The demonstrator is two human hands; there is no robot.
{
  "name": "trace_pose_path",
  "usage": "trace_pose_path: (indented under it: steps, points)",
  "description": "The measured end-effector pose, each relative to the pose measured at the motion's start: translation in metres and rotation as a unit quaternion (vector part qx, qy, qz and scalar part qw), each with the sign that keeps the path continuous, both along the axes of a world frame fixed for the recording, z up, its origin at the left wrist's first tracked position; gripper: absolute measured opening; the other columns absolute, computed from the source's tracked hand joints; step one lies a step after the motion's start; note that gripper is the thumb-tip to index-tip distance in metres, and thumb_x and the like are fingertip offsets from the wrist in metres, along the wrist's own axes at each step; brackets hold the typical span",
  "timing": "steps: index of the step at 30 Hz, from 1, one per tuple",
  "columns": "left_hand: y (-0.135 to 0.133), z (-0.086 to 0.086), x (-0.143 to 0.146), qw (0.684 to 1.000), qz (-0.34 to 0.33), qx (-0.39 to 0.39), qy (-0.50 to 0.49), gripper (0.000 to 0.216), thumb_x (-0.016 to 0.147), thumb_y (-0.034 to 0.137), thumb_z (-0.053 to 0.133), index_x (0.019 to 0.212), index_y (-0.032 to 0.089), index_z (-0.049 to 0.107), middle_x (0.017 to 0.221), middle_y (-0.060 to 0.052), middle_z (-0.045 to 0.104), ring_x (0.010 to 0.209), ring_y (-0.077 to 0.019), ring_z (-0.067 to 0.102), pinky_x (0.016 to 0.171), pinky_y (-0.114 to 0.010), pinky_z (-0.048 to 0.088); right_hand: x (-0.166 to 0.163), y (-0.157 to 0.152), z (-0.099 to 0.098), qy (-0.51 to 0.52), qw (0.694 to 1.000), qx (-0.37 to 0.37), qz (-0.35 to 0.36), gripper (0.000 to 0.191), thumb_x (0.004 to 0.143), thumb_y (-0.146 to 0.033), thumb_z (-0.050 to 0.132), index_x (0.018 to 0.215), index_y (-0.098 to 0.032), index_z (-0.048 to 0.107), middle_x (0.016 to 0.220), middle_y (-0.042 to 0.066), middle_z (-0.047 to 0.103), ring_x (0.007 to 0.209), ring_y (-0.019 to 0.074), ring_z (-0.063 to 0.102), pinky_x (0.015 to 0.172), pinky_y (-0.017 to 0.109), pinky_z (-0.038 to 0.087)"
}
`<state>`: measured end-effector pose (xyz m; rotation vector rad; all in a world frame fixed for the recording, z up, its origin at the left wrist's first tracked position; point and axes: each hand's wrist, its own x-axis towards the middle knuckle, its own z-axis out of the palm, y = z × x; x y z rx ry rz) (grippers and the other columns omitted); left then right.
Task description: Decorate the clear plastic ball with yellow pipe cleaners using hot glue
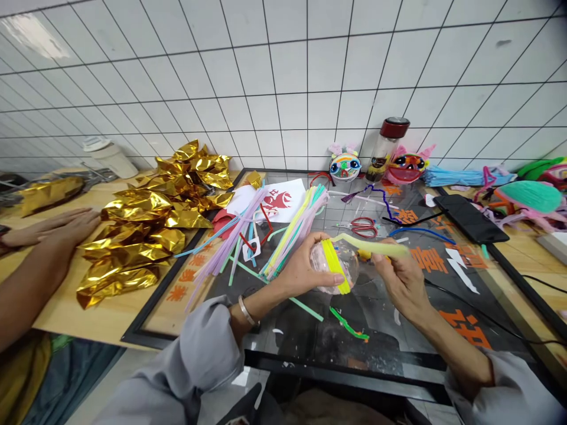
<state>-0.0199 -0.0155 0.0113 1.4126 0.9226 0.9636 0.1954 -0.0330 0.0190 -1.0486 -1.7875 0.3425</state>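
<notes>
My left hand (305,265) is wrapped round a clear, round ball (351,264) with bright yellow strips across its middle and pale pink covering on one side. My right hand (401,283) pinches a pale yellow pipe cleaner (372,243), blurred by motion, whose far end reaches the top of the ball. Just behind that strip a small yellow piece (364,255) shows in part; I cannot make out what it is. On the board below the ball lies a short green strip (348,324). Red-handled scissors (364,226) rest beyond my hands.
Bundles of pastel pipe cleaners (292,233) lie left of centre, beside gold foil pieces (146,206). Another person's hands (66,227) rest at the left. Along the back stand a bottle (387,147) and decorated balls (344,165). A black phone (470,217) and cable (478,321) lie right.
</notes>
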Motion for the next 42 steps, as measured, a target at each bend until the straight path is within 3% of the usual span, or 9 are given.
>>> trace_pose_path:
  steps: [5, 8, 11, 16, 23, 28, 36, 42]
  points:
    - [-0.002, 0.004, 0.000, 0.999, 0.004, 0.026, 0.034, 0.078, 0.053, 0.035, 0.088, 0.117, 0.019, 0.048, 0.109, -0.005, 0.058, 0.095, -0.0200, 0.058, 0.083, -0.030, 0.048, -0.002, -0.009, 0.004, -0.009, 1.000, 0.029, -0.005, 0.022, 0.094, -0.021, 0.051, 0.072, -0.021, 0.052, 0.067, -0.002, 0.053, 0.062, 0.0127, 0.050, 0.060, 0.028, 0.039]
    - [-0.002, 0.007, 0.000, 0.998, 0.017, 0.041, 0.053, 0.076, 0.052, 0.035, 0.087, 0.115, 0.017, 0.049, 0.106, -0.005, 0.058, 0.093, -0.0201, 0.057, 0.082, -0.031, 0.048, -0.006, -0.016, 0.003, -0.013, 0.999, 0.036, 0.012, 0.005, 0.090, -0.020, 0.058, 0.091, -0.022, 0.062, 0.087, 0.003, 0.061, 0.083, 0.0181, 0.059, 0.074, 0.033, 0.046]
    - [-0.002, 0.008, 0.000, 0.995, 0.034, 0.065, 0.074, 0.076, 0.052, 0.036, 0.086, 0.116, 0.017, 0.049, 0.110, -0.006, 0.057, 0.099, -0.0223, 0.056, 0.087, -0.033, 0.046, -0.013, -0.020, 0.004, -0.053, 0.997, 0.054, 0.015, 0.021, 0.090, -0.018, 0.057, 0.107, -0.025, 0.066, 0.097, 0.005, 0.063, 0.093, 0.0209, 0.059, 0.080, 0.036, 0.045]
    - [-0.003, 0.006, 0.000, 0.989, 0.054, 0.091, 0.103, 0.075, 0.053, 0.035, 0.086, 0.117, 0.017, 0.050, 0.115, -0.008, 0.058, 0.105, -0.0255, 0.056, 0.094, -0.038, 0.045, -0.023, -0.022, 0.009, -0.092, 0.993, 0.077, -0.011, 0.023, 0.092, -0.013, 0.053, 0.105, -0.025, 0.067, 0.087, 0.004, 0.058, 0.082, 0.0186, 0.053, 0.071, 0.035, 0.040]
    - [-0.005, 0.009, 0.000, 0.992, 0.034, 0.078, 0.095, 0.076, 0.054, 0.035, 0.086, 0.118, 0.017, 0.051, 0.116, -0.009, 0.058, 0.107, -0.0263, 0.057, 0.095, -0.038, 0.047, -0.022, -0.011, 0.011, -0.165, 0.977, 0.130, -0.032, 0.025, 0.091, -0.009, 0.050, 0.103, -0.023, 0.068, 0.093, 0.006, 0.058, 0.088, 0.0212, 0.054, 0.075, 0.038, 0.035]
    - [-0.008, 0.011, -0.001, 0.991, 0.007, 0.083, 0.108, 0.077, 0.054, 0.036, 0.087, 0.119, 0.016, 0.051, 0.118, -0.009, 0.059, 0.110, -0.0278, 0.057, 0.097, -0.040, 0.047, -0.019, -0.003, 0.014, -0.176, 0.976, 0.125, -0.037, 0.023, 0.092, -0.012, 0.050, 0.094, -0.026, 0.069, 0.096, 0.005, 0.059, 0.088, 0.0213, 0.054, 0.078, 0.039, 0.035]
    - [-0.009, 0.012, -0.001, 0.991, -0.002, 0.074, 0.113, 0.078, 0.053, 0.035, 0.088, 0.119, 0.016, 0.051, 0.119, -0.010, 0.057, 0.109, -0.0276, 0.057, 0.097, -0.039, 0.046, -0.014, 0.002, 0.012, -0.192, 0.973, 0.128, -0.010, 0.029, 0.091, -0.011, 0.048, 0.093, -0.028, 0.071, 0.097, 0.006, 0.061, 0.090, 0.0211, 0.056, 0.079, 0.039, 0.036]
    - [-0.009, 0.015, 0.000, 0.991, -0.009, 0.067, 0.114, 0.077, 0.053, 0.037, 0.086, 0.119, 0.016, 0.052, 0.109, -0.007, 0.059, 0.104, -0.0267, 0.057, 0.093, -0.038, 0.047, -0.010, 0.004, 0.010, -0.215, 0.968, 0.133, 0.002, 0.023, 0.092, -0.018, 0.053, 0.091, -0.031, 0.072, 0.101, 0.005, 0.063, 0.093, 0.0214, 0.056, 0.082, 0.041, 0.037]
